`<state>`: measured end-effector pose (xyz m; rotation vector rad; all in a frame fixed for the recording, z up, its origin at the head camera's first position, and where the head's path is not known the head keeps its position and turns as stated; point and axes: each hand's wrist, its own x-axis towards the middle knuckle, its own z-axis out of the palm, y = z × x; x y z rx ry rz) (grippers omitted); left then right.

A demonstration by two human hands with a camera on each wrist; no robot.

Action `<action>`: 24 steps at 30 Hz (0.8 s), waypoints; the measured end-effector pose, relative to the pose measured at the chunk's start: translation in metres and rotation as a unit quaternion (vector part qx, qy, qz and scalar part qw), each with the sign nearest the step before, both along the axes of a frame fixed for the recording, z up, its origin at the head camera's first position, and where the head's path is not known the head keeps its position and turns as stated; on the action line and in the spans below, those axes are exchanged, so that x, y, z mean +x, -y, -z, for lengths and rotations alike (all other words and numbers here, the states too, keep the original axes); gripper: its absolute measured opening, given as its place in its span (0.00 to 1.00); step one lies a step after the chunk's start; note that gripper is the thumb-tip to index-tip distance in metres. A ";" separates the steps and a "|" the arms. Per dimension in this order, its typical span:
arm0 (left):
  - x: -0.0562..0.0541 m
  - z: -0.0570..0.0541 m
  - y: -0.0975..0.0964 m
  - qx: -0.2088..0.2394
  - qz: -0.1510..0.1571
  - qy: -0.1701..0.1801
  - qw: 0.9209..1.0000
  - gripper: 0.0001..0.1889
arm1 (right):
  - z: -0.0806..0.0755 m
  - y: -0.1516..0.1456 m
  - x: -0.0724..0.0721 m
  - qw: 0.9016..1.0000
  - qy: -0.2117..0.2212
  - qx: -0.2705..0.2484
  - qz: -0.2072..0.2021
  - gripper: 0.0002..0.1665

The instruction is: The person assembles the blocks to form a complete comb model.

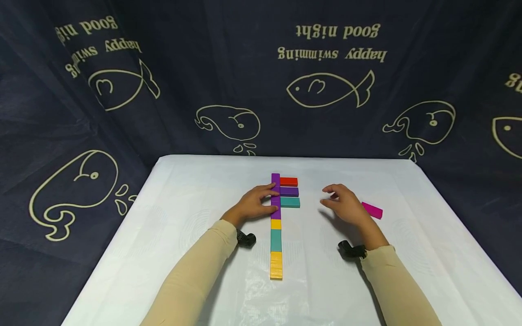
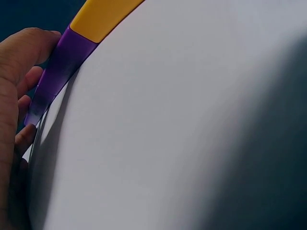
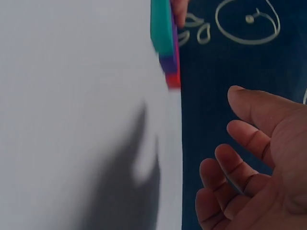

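Note:
A straight column of blocks runs down the middle of the table in the head view: purple blocks [image 1: 275, 179] at the far end, then a small yellow block [image 1: 276, 224], a teal block [image 1: 276, 240] and a yellow block [image 1: 276, 266] nearest me. My left hand [image 1: 255, 202] touches the left side of the purple part with thumb and fingertips; in the left wrist view they rest along its edge. Against the column's right side lie red [image 1: 288, 181], dark purple [image 1: 289, 192] and teal [image 1: 290, 202] blocks. Holding nothing, my right hand [image 1: 345, 203] hovers right of them, fingers loosely bent.
A magenta block [image 1: 373, 210] lies alone at an angle, just right of my right wrist. White covering [image 1: 195, 280] spreads over the table. Behind its far edge hangs a dark cloth [image 1: 261, 68] printed with fish and whales.

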<state>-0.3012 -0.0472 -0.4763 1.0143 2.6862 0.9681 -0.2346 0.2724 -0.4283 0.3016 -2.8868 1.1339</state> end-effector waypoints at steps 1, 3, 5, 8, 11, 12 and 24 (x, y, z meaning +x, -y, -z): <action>0.000 0.000 0.000 -0.002 -0.001 0.000 1.000 0.27 | -0.001 -0.007 0.003 1.000 -0.006 0.002 0.000 0.24; 0.000 0.000 -0.001 -0.003 -0.001 0.001 1.000 0.27 | -0.004 -0.021 0.008 1.000 -0.016 0.008 0.005 0.24; -0.001 0.001 -0.001 -0.004 -0.001 0.003 1.000 0.27 | -0.006 -0.034 0.013 1.000 -0.023 0.017 0.013 0.24; -0.001 0.002 0.000 -0.001 -0.001 0.003 1.000 0.27 | -0.010 -0.053 0.020 0.998 -0.039 0.033 0.024 0.24; -0.001 0.002 0.000 0.001 -0.002 0.004 1.000 0.27 | -0.011 -0.070 0.025 0.997 -0.052 0.043 0.033 0.24; -0.001 0.002 0.000 0.002 -0.003 0.005 1.000 0.27 | -0.011 -0.076 0.026 0.997 -0.052 0.045 0.035 0.24; 0.001 0.000 0.000 0.002 -0.002 0.006 1.000 0.27 | -0.007 -0.118 0.032 0.996 0.026 0.062 0.064 0.28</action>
